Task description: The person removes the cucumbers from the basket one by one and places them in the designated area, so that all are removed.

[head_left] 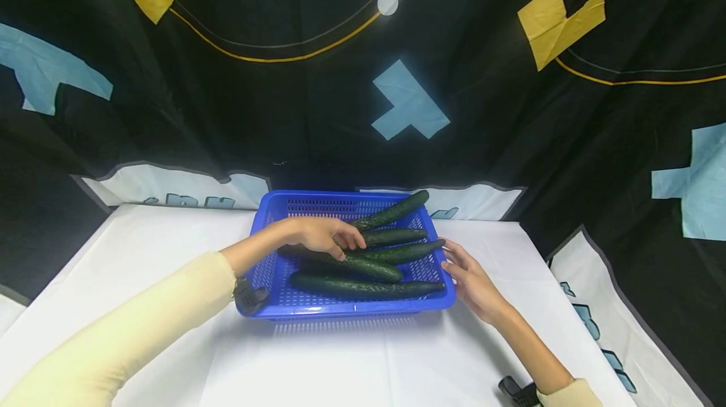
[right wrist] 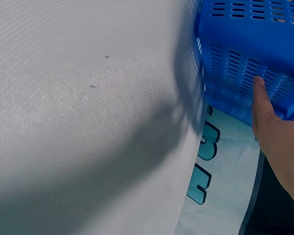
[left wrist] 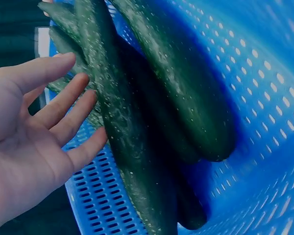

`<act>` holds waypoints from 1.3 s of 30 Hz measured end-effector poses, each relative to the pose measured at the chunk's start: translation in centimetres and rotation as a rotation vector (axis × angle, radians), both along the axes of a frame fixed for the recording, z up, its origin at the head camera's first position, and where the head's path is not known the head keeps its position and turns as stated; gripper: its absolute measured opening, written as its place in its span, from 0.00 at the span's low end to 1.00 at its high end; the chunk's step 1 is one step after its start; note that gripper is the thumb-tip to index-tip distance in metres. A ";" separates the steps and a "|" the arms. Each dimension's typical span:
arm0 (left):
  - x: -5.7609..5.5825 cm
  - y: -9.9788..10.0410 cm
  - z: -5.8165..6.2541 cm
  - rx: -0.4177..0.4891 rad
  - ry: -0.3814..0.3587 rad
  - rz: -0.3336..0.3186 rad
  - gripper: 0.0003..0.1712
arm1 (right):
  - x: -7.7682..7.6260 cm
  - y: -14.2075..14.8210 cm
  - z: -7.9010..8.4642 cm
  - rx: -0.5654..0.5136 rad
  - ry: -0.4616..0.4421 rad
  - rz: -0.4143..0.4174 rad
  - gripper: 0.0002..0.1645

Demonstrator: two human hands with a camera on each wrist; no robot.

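Note:
A blue plastic basket [head_left: 354, 309] with slotted walls holds several dark green cucumbers [head_left: 368, 290]. My left hand [head_left: 326, 235] is over the cucumbers in the middle of the basket. In the left wrist view, its fingers [left wrist: 71, 115] are spread and loosely bent beside a long cucumber [left wrist: 125, 112], fingertips at its side; nothing is gripped. My right hand [head_left: 473, 281] touches the basket's right side near the rim. One straight digit [right wrist: 262, 98] lies against the slotted outer wall [right wrist: 230, 73] in the right wrist view; its other fingers are mostly out of that frame.
The basket stands on a white-covered table [head_left: 317, 363], close to its back edge. Behind hangs a black cloth [head_left: 272, 111] with yellow and light blue shapes. One cucumber [head_left: 397, 208] leans up over the back right rim.

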State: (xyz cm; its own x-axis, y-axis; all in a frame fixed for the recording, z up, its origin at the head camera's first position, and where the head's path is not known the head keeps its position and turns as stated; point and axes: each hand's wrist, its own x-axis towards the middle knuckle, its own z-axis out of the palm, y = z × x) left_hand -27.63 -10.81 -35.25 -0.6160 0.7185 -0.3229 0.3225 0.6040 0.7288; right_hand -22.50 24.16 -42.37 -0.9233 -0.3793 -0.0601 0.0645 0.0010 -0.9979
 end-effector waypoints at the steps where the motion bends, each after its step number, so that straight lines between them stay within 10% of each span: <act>1: -0.1 0.1 -0.1 -0.008 -0.007 0.003 0.26 | 0.0 0.0 0.0 -0.001 -0.001 -0.001 0.36; 13: -1.5 0.2 -1.0 -0.169 -0.027 -0.010 0.29 | 0.0 -0.1 0.0 -0.012 -0.014 -0.011 0.37; 21: -1.7 0.0 -0.8 -0.108 -0.064 -0.038 0.28 | 0.0 -0.1 0.0 -0.023 -0.006 -0.009 0.36; 39: -0.2 -1.8 5.7 0.131 0.169 -0.026 0.30 | 0.2 -0.2 0.1 -0.033 -0.008 0.005 0.37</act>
